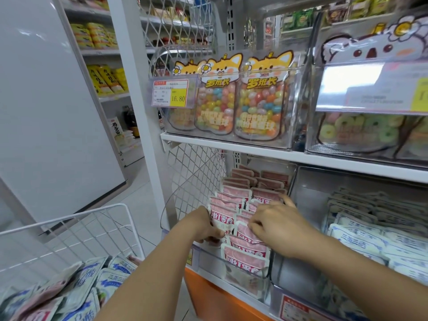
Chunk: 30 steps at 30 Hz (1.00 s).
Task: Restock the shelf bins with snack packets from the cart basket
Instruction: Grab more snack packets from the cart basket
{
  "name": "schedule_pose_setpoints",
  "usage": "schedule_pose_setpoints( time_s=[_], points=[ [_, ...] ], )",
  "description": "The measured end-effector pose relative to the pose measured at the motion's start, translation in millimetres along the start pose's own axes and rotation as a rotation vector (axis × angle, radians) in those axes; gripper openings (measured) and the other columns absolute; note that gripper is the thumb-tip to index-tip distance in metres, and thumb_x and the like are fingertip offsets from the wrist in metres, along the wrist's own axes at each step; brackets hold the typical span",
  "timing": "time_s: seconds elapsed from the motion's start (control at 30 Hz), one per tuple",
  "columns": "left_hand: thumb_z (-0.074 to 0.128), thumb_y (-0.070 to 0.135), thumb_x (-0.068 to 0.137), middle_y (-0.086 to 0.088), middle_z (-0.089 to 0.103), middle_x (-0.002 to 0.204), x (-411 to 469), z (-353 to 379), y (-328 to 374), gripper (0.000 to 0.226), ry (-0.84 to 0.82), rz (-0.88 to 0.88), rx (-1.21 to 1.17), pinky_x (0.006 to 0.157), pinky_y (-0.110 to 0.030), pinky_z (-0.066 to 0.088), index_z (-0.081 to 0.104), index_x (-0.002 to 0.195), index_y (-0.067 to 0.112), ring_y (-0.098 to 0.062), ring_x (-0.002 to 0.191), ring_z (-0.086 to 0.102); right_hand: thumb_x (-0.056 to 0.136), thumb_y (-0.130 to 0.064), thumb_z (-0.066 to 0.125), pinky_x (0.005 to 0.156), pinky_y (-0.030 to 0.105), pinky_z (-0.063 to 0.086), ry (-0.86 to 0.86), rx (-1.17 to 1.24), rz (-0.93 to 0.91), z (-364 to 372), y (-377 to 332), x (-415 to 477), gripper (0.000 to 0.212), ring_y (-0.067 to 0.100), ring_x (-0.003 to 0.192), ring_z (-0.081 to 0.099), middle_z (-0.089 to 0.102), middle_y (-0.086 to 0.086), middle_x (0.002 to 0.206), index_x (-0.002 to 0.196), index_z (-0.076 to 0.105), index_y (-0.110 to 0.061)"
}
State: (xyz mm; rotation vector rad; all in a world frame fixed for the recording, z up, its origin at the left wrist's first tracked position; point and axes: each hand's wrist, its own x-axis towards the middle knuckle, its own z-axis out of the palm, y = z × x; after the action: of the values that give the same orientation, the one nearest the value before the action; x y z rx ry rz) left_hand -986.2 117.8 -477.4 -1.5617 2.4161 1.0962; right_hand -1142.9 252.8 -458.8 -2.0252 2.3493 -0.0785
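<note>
Two rows of pink packets [245, 253] are recorded in the bin [208, 260] at 5 o'clock. A left-row packet is gripped by the left hand [203, 224]. The right hand [278, 225] is laid bent-fingered on the right row, and its hold cannot be told. One basket [92, 209] is noted at 7 o'clock.

A price tag [170, 93] on the clear bin [295, 112] at the upper shelf's left reads 16.80 on a yellow field; its smaller print is illegible. The candy pouches [217, 98] in that bin bear 罗班长 in yellow. The pink packets [245, 249] on the lower shelf read 网红零食.
</note>
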Motion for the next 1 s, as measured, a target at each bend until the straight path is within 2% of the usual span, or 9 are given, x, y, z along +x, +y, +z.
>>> schedule_pose_setpoints(
  time_s=[0.07,0.1,0.2,0.27,0.4,0.53,0.6,0.83,1.0],
  points=[
    [0.078,0.026,0.084,0.002,0.063,0.091,-3.6,-2.4,1.7,0.036,0.006,-0.007,0.033,0.087,-0.034,0.057,0.050,0.105,0.018,-0.021,0.097,0.067,0.101,-0.037,0.032,0.121,0.051,0.003,0.001,0.006,-0.008,0.6,0.3,-0.5,0.039,0.017,0.113,0.051,0.060,-0.005,0.109,0.098,0.069,-0.027],
    [0.080,0.030,0.081,0.000,0.064,0.098,-4.5,-3.6,2.3,0.050,0.011,-0.018,0.052,0.088,-0.035,0.057,0.049,0.117,0.016,-0.022,0.099,0.067,0.101,-0.037,0.033,0.121,0.050,0.004,0.007,0.017,-0.012,0.7,0.5,-1.0,0.038,0.017,0.114,0.051,0.060,-0.005,0.110,0.098,0.069,-0.027],
    [0.083,0.037,0.077,-0.007,0.058,0.131,-14.6,-9.5,4.6,0.088,0.091,-0.025,0.126,0.097,-0.036,0.050,0.031,0.145,0.016,-0.025,0.117,0.059,0.098,-0.040,0.040,0.120,0.046,0.009,0.054,0.079,-0.010,-0.5,1.6,-2.7,0.032,0.014,0.113,0.053,0.061,-0.008,0.111,0.101,0.070,-0.029],
    [0.078,0.037,0.083,-0.008,0.053,0.141,-27.3,-14.8,3.3,0.086,0.185,0.045,0.166,0.098,-0.036,0.048,0.027,0.150,0.018,-0.026,0.123,0.055,0.096,-0.045,0.046,0.116,0.041,0.016,0.108,0.089,-0.012,-4.3,0.5,-5.3,0.028,0.013,0.114,0.053,0.061,-0.011,0.113,0.106,0.069,-0.033],
    [0.069,0.040,0.089,0.005,0.054,0.138,-78.5,-31.3,-15.5,0.064,0.375,0.182,0.222,0.097,-0.041,0.049,0.038,0.144,0.030,-0.019,0.117,0.059,0.092,-0.046,0.055,0.111,0.035,0.022,0.273,0.126,-0.098,-16.5,-19.9,-11.4,0.023,0.010,0.115,0.054,0.063,-0.017,0.112,0.109,0.068,-0.036],
    [0.067,0.039,0.090,0.019,0.058,0.126,-149.7,-53.5,-70.9,0.048,0.515,0.191,0.243,0.089,-0.030,0.050,0.047,0.133,0.039,-0.005,0.102,0.062,0.090,-0.036,0.063,0.097,0.038,0.045,0.348,0.259,-0.299,-30.8,-76.0,-12.8,0.017,0.015,0.105,0.063,0.071,-0.011,0.105,0.102,0.073,-0.029],
    [0.067,0.038,0.090,0.020,0.060,0.123,-184.0,-64.6,-107.3,0.043,0.552,0.121,0.240,0.088,-0.030,0.051,0.049,0.130,0.041,-0.003,0.097,0.063,0.090,-0.034,0.063,0.090,0.038,0.050,0.307,0.312,-0.382,-34.7,-112.3,-11.8,0.018,0.016,0.103,0.064,0.071,-0.008,0.106,0.103,0.072,-0.027],
    [0.062,0.043,0.092,0.026,0.058,0.120,-278.7,-85.2,-198.0,0.038,0.704,-0.155,0.254,0.085,-0.027,0.050,0.047,0.127,0.045,0.003,0.101,0.061,0.091,-0.039,0.062,0.085,0.033,0.051,0.083,0.366,-0.568,-16.2,-225.0,8.3,0.019,0.010,0.096,0.062,0.069,-0.011,0.103,0.107,0.069,-0.030],
    [0.059,0.035,0.095,0.021,0.059,0.126,-290.2,-74.1,-228.0,0.038,0.757,-0.273,0.247,0.085,-0.029,0.050,0.048,0.131,0.042,-0.004,0.108,0.061,0.090,-0.029,0.068,0.082,0.023,0.045,-0.237,0.360,-0.623,8.1,-290.7,31.0,0.032,0.018,0.101,0.063,0.070,0.002,0.111,0.119,0.068,-0.015]
  ],
)
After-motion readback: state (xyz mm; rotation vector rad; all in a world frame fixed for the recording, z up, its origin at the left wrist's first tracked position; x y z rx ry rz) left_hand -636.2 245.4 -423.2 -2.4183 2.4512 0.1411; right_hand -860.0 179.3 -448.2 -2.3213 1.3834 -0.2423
